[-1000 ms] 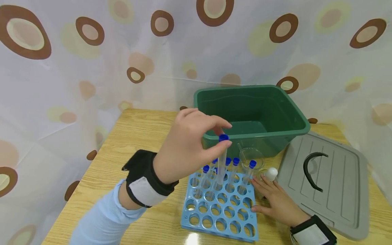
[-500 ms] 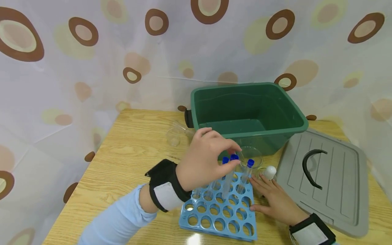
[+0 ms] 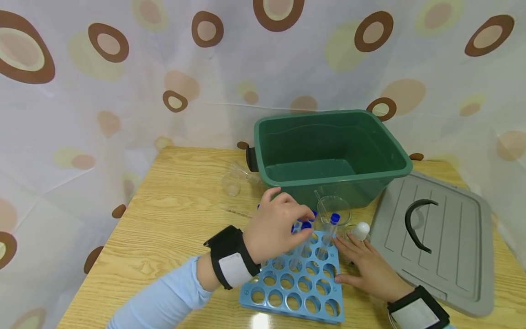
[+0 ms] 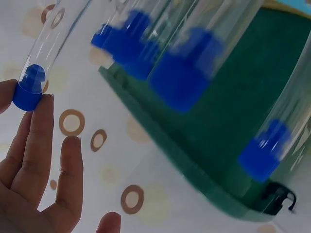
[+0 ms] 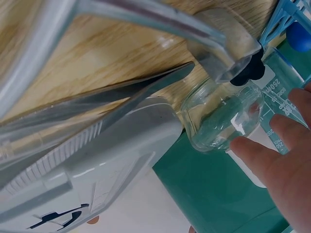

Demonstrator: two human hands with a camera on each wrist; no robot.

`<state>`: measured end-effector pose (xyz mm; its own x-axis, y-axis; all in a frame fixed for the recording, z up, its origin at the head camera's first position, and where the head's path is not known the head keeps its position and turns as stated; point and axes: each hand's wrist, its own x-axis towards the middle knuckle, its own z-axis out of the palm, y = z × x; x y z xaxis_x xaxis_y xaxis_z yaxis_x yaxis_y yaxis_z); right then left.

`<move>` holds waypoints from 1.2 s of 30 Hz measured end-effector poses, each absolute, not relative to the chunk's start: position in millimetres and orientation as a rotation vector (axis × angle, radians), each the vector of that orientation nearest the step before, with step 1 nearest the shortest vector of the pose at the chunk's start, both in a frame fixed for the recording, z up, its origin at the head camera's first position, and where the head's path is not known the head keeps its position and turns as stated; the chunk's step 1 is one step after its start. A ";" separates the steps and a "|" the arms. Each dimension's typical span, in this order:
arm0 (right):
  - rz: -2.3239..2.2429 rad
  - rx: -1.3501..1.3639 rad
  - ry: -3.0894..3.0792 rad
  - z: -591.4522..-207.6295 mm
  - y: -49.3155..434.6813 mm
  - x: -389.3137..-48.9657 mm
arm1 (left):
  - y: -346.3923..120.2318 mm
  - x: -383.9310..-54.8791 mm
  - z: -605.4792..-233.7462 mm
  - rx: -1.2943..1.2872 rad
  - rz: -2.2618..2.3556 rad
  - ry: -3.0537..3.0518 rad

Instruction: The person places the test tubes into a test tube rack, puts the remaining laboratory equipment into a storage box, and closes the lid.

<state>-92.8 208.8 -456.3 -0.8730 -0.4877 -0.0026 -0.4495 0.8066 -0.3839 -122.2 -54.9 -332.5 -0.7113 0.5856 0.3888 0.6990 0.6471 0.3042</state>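
In the head view my left hand is over the light-blue test tube rack. Thumb and fingers pinch a clear test tube by its blue stopper; the left wrist view shows the grip on this stopper close up. The tube's lower part stands in the rack. Several other blue-stoppered tubes, such as the test tube at the right, lean in the far holes. Flat beside the rack lies my right hand, fingers extended, thumb and fingertips at the rack's right edge. Part of the rack is behind my left hand.
Behind the rack stands a green bin; its grey lid lies to the right. A glass beaker and a white-topped bottle are near my right fingers. Clear glassware sits left. Metal tweezers show in the right wrist view.
My left hand has lowered the test tube from above the rack into a hole, passing right and then slightly back left. The right hand keeps its place at the rack's edge.
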 end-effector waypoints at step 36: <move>-0.566 -0.765 2.894 -457.6 209.7 -92.6 | -90.3 -99.7 -386.0 -0.894 -0.554 -2.492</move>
